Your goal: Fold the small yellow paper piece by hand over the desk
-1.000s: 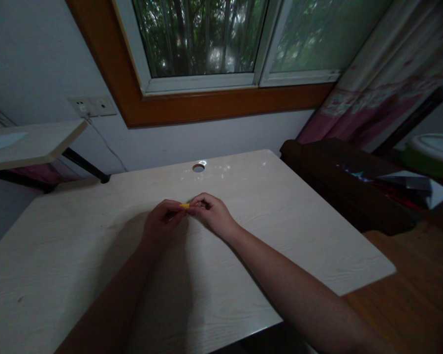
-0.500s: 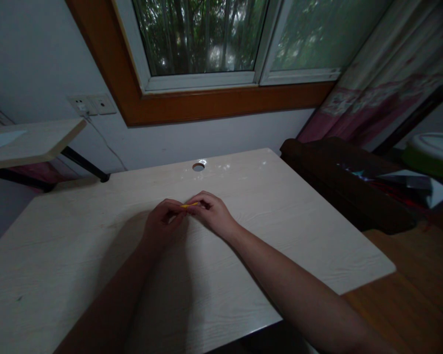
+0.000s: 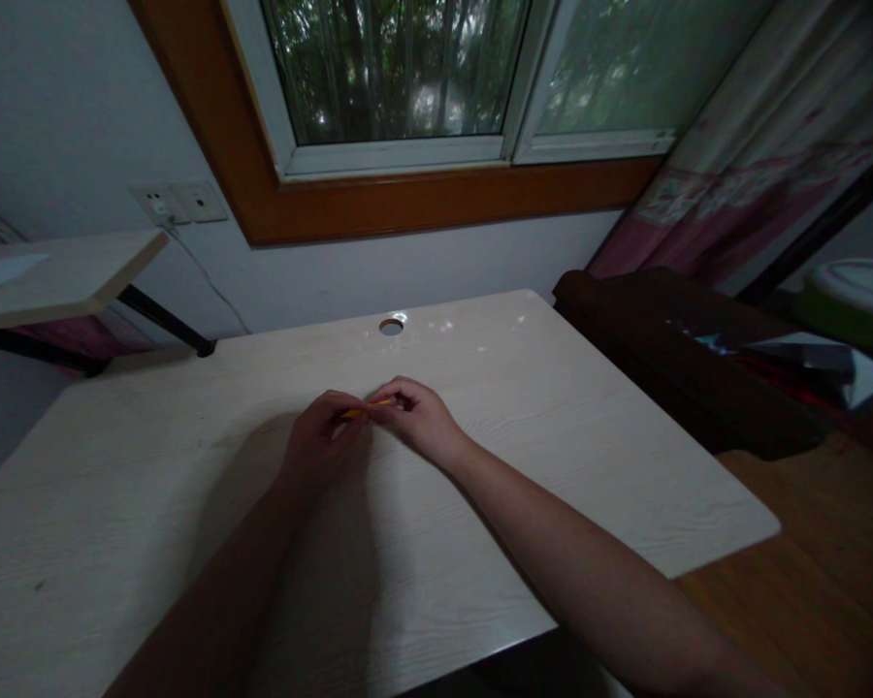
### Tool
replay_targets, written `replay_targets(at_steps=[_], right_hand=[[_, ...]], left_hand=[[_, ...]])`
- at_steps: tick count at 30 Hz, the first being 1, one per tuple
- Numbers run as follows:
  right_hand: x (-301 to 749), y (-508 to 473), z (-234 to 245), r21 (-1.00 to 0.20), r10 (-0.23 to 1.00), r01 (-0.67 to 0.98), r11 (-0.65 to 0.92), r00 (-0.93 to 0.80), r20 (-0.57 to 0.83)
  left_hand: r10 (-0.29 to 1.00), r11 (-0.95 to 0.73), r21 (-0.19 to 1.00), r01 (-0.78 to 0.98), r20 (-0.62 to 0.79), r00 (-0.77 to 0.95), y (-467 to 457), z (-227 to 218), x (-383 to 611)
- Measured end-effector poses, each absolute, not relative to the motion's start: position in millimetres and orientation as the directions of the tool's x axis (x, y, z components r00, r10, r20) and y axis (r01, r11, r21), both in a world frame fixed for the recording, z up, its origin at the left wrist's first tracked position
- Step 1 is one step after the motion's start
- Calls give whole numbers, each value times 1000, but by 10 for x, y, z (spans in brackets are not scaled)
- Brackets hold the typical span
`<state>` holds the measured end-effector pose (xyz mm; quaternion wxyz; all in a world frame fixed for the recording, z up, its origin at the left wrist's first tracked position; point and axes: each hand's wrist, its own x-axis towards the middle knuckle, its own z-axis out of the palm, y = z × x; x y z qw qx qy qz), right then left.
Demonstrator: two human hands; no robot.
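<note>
A small, thin yellow piece (image 3: 354,413) is pinched between my two hands over the middle of the desk (image 3: 553,446). Its exact kind is too small to make out, and the fingers cover most of it. My left hand (image 3: 325,425) is closed on the piece's left part, with some yellow showing between thumb and index finger. My right hand (image 3: 416,417) pinches the right part, where a short yellow edge shows under the index finger. The fingertips of both hands meet at the middle.
A round cable hole (image 3: 391,328) lies near the desk's back edge. At left a raised shelf (image 3: 65,276) stands on black legs (image 3: 167,322). A white cable (image 3: 208,281) hangs from the wall socket (image 3: 178,204). Dark furniture (image 3: 669,359) holding several objects stands at right.
Both hands stay in nearly the same place. The yellow piece shows less at the fingertips' meeting point and more inside my left hand's pinch.
</note>
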<state>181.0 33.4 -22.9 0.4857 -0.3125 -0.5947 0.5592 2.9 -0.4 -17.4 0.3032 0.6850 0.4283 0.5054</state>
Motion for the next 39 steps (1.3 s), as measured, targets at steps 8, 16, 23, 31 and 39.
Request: replay_targets(at_steps=[8, 16, 23, 31, 39], right_hand=[[1808, 319, -211, -961, 917, -251, 114, -345, 199], [1840, 312, -208, -965, 913, -136, 223, -317, 256], [1829, 303, -194, -965, 918, -127, 228, -303, 257], [1813, 313, -204, -970, 922, -146, 196, -308, 233], [1829, 309, -215, -973, 916, -97, 210, -329, 231]], left_hand=[[912, -400, 874, 275, 409, 26, 15, -166, 16], [917, -385, 886, 258, 398, 2, 4, -133, 31], [903, -418, 873, 250, 429, 12, 9, -159, 44], [913, -406, 861, 306, 399, 89, 20, -162, 22], [950, -312, 915, 258, 302, 76, 30, -205, 27]])
